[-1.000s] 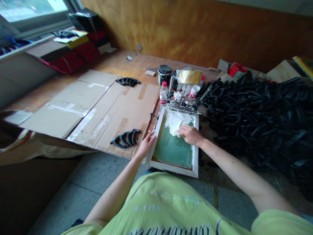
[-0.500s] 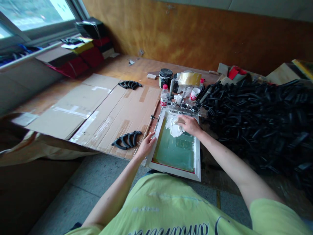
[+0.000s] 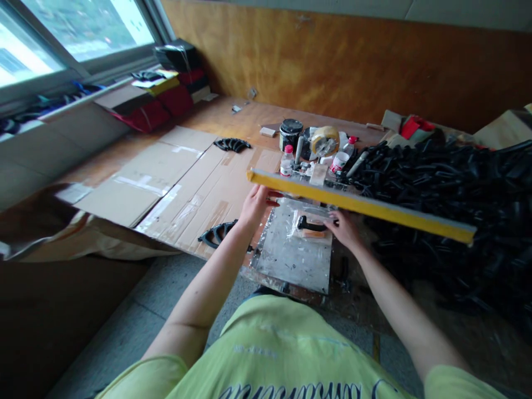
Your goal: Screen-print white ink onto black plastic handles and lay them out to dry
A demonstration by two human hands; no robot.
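A screen-printing frame (image 3: 357, 205) is tilted up, seen edge-on as a long yellow bar above my hands. Beneath it lies a grey metal base plate (image 3: 291, 260) with a small holder wrapped in clear film (image 3: 313, 233). On that holder rests a curved black plastic handle (image 3: 311, 225). My right hand (image 3: 344, 228) pinches the handle's right end between thumb and fingers. My left hand (image 3: 256, 208) is just under the frame's left end, fingers stretched to the right and apart; the frame hides part of it.
Cardboard sheets (image 3: 166, 172) cover the table at left, with black slatted pieces (image 3: 231, 144) on them. A red-capped bottle (image 3: 286, 160), a black tub (image 3: 291, 133), a tape roll (image 3: 325, 141) and a paper cup (image 3: 339, 161) stand behind. Black plastic parts (image 3: 449, 183) are heaped at right.
The screen frame has swung up off the base plate, uncovering the black handle. My right hand has let go of the squeegee and moved to the handle. My left hand has moved forward.
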